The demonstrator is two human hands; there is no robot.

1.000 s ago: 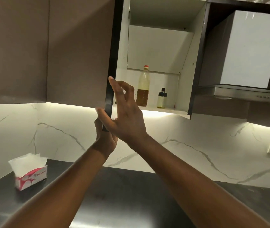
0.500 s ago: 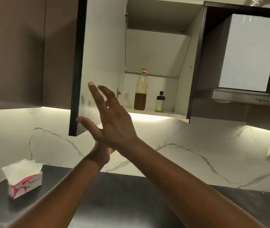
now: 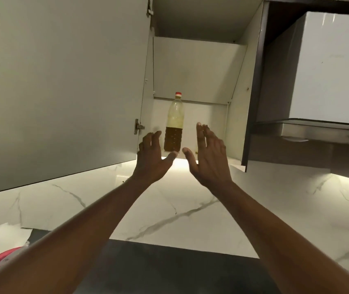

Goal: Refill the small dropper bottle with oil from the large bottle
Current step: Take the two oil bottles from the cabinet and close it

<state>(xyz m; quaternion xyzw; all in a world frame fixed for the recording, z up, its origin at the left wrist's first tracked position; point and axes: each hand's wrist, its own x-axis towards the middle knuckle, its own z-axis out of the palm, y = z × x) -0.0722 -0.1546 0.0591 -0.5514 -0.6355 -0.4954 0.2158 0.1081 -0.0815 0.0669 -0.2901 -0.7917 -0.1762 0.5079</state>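
Large oil bottle (image 3: 174,124) is standing upright on the bottom shelf of the open cabinet (image 3: 236,124). Spread, relaxed fingers (image 3: 200,134) are gripping nothing and flanking it, left hand (image 3: 151,160) at its left, right hand (image 3: 210,160) at its right, forearms reaching up.

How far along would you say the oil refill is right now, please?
Done: the cupboard door is open. In hand: the left hand and right hand reach up either side of the large bottle, fingers spread, gripping nothing yet. Left: that bottle stands inside the cupboard, red cap on; the small bottle is not clearly in view, so fetching, uncapping and pouring remain.
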